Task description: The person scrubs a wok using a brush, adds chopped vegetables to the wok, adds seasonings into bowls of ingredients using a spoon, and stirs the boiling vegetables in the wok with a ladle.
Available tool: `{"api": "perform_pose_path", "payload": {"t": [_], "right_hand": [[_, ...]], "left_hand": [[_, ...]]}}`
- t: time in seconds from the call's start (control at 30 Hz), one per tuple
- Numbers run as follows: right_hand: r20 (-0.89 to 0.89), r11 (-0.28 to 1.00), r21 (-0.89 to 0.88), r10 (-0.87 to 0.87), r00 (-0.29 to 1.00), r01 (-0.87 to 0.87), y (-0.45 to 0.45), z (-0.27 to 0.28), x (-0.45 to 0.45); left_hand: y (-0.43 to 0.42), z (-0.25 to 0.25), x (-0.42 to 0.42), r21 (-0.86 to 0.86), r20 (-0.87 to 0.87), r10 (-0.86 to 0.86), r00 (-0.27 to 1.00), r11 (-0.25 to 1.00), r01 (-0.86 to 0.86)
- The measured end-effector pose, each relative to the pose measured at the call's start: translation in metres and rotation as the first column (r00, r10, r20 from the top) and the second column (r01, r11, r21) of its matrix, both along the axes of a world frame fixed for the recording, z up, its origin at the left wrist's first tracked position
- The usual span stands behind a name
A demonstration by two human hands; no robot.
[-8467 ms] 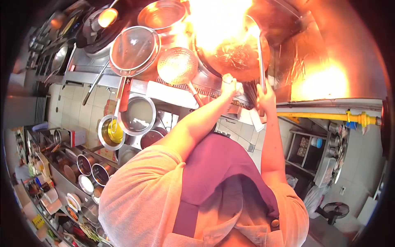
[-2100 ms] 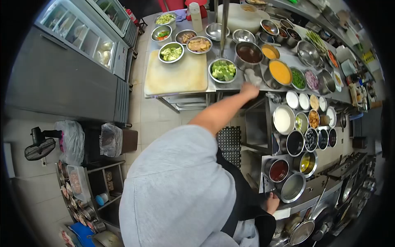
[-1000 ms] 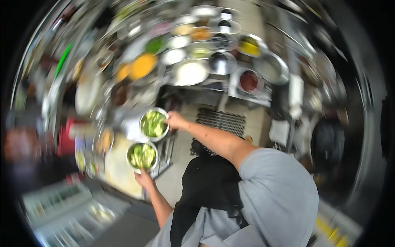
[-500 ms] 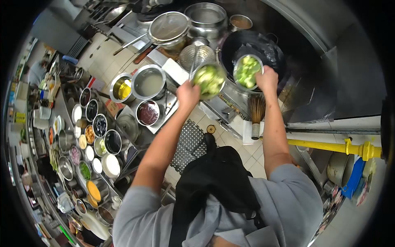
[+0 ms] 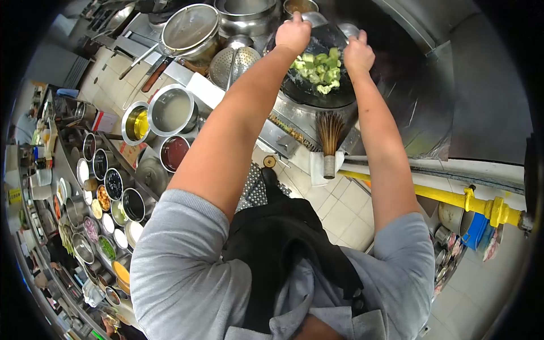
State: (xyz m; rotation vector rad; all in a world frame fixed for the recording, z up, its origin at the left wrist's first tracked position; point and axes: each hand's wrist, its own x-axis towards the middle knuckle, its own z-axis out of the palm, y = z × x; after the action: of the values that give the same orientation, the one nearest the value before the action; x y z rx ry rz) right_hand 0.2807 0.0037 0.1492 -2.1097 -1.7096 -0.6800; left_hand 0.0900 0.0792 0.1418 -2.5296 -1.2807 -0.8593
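Note:
Over the far part of the black wok (image 5: pixel 309 99), my left hand (image 5: pixel 292 37) grips the rim of a metal bowl (image 5: pixel 315 18), which is tipped over. My right hand (image 5: pixel 358 55) is closed on a second metal bowl (image 5: pixel 348 29), also tipped, at the wok's right side. Pieces of green vegetable (image 5: pixel 320 71) lie in the wok below and between both hands. What is inside the bowls is hidden from me.
A bamboo wok brush (image 5: pixel 328 141) rests on the near edge of the stove. Left of the wok are a perforated strainer (image 5: pixel 222 67), a sieve on a pot (image 5: pixel 190 34) and pots of liquid (image 5: pixel 170 110). A yellow pipe (image 5: pixel 442 198) runs at right.
Both hands have moved forward over the wok with their bowls. The bowls have been tipped, and the green vegetable pieces have passed from them into the wok.

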Motion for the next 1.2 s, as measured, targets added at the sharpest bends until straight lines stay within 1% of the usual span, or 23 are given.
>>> {"api": "perform_pose_path", "payload": {"t": [0.13, 0.23, 0.27, 0.33, 0.37, 0.4, 0.43, 0.47, 0.5, 0.53, 0.57, 0.6, 0.63, 0.67, 0.73, 0.77, 0.8, 0.83, 0.87, 0.93, 1.0, 1.07, 1.2], "right_hand": [[-0.264, 0.937, 0.323, -0.048, 0.963, 0.135, -0.019, 0.02, -0.004], [-0.575, 0.988, 0.153, 0.081, 0.814, 0.01, -0.046, 0.017, -0.017], [-0.693, 0.99, 0.095, 0.138, 0.708, -0.099, -0.058, 0.006, -0.028], [-0.972, 0.953, 0.1, 0.155, 0.178, -0.287, -0.105, 0.001, -0.079], [-0.993, 0.892, 0.082, 0.109, 0.036, -0.444, -0.129, -0.006, -0.097], [-0.966, 0.859, 0.248, 0.181, -0.188, -0.448, -0.141, -0.054, -0.109], [-0.939, 0.806, 0.246, 0.059, -0.34, -0.539, -0.173, -0.054, -0.146], [-0.931, 0.755, 0.228, -0.016, -0.365, -0.614, -0.206, -0.051, -0.181], [-0.908, 0.684, 0.174, -0.168, -0.385, -0.709, -0.233, -0.057, -0.216], [-0.83, 0.562, 0.195, -0.342, -0.441, -0.804, -0.253, -0.091, -0.237], [-0.816, 0.454, 0.249, -0.378, -0.438, -0.856, -0.284, -0.113, -0.269], [-0.74, 0.268, 0.216, -0.583, -0.337, -0.939, -0.309, -0.114, -0.3], [-0.668, 0.087, 0.268, -0.701, -0.25, -0.959, -0.331, -0.123, -0.335], [-0.705, -0.033, 0.138, -0.705, -0.075, -0.99, -0.363, -0.1, -0.374], [-0.818, -0.392, -0.056, -0.509, 0.267, -0.918, -0.407, -0.101, -0.435], [-0.849, -0.56, -0.097, -0.384, 0.362, -0.823, -0.422, -0.108, -0.462], [-0.867, -0.692, -0.156, -0.246, 0.433, -0.705, -0.438, -0.113, -0.485], [-0.89, -0.752, -0.181, -0.149, 0.43, -0.634, -0.462, -0.101, -0.51], [-0.888, -0.766, -0.187, -0.136, 0.44, -0.615, -0.482, -0.096, -0.531], [-0.914, -0.851, -0.282, 0.099, 0.393, -0.443, -0.513, -0.088, -0.567], [-0.923, -0.821, -0.317, 0.153, 0.352, -0.476, -0.547, -0.085, -0.593], [-0.922, -0.814, -0.378, 0.285, 0.263, -0.44, -0.572, -0.077, -0.609], [-0.933, -0.808, -0.335, 0.21, 0.293, -0.485, -0.595, -0.086, -0.609]], "left_hand": [[-0.022, 0.035, -0.03, -0.307, 0.461, 0.222, 0.859, 0.948, -0.08], [-0.052, 0.041, -0.072, -0.491, 0.548, 0.282, 0.787, 0.871, 0.03], [-0.073, 0.036, -0.09, -0.539, 0.573, 0.291, 0.766, 0.838, 0.085], [-0.127, 0.025, -0.128, -0.616, 0.609, 0.355, 0.709, 0.775, 0.141], [-0.166, 0.029, -0.152, -0.624, 0.532, 0.38, 0.757, 0.78, 0.047], [-0.191, 0.0, -0.175, -0.589, 0.484, 0.386, 0.785, 0.807, -0.034], [-0.239, -0.007, -0.212, -0.573, 0.435, 0.476, 0.764, 0.801, -0.173], [-0.284, 0.008, -0.25, -0.746, 0.268, 0.532, 0.804, 0.642, -0.176], [-0.314, -0.028, -0.287, -0.779, 0.227, 0.564, 0.794, 0.594, -0.199], [-0.374, -0.029, -0.327, -0.761, 0.395, 0.577, 0.715, 0.642, -0.097], [-0.43, -0.04, -0.365, -0.743, 0.426, 0.616, 0.663, 0.656, -0.131], [-0.485, -0.057, -0.403, -0.721, 0.457, 0.638, 0.62, 0.674, -0.161], [-0.546, -0.072, -0.44, -0.757, 0.453, 0.754, 0.475, 0.607, -0.242], [-0.606, -0.08, -0.47, -0.785, 0.452, 0.826, 0.336, 0.548, -0.29], [-0.723, -0.074, -0.514, -0.803, 0.514, 0.84, -0.174, 0.4, -0.442], [-0.77, -0.065, -0.533, -0.781, 0.537, 0.773, -0.337, 0.305, -0.545], [-0.809, -0.045, -0.549, -0.809, 0.582, 0.561, -0.589, 0.325, -0.489], [-0.844, -0.063, -0.581, -0.703, 0.638, 0.52, -0.568, 0.093, -0.705], [-0.881, -0.075, -0.617, -0.663, 0.566, 0.569, -0.597, -0.116, -0.739], [-0.916, -0.048, -0.664, -0.6, 0.799, 0.139, -0.585, 0.121, -0.791], [-0.936, -0.05, -0.725, -0.53, 0.81, -0.171, -0.561, 0.195, -0.825], [-0.943, -0.053, -0.774, -0.486, 0.777, -0.327, -0.538, 0.231, -0.843], [-0.945, -0.038, -0.824, -0.576, 0.606, -0.525, -0.598, 0.23, -0.784]]}}
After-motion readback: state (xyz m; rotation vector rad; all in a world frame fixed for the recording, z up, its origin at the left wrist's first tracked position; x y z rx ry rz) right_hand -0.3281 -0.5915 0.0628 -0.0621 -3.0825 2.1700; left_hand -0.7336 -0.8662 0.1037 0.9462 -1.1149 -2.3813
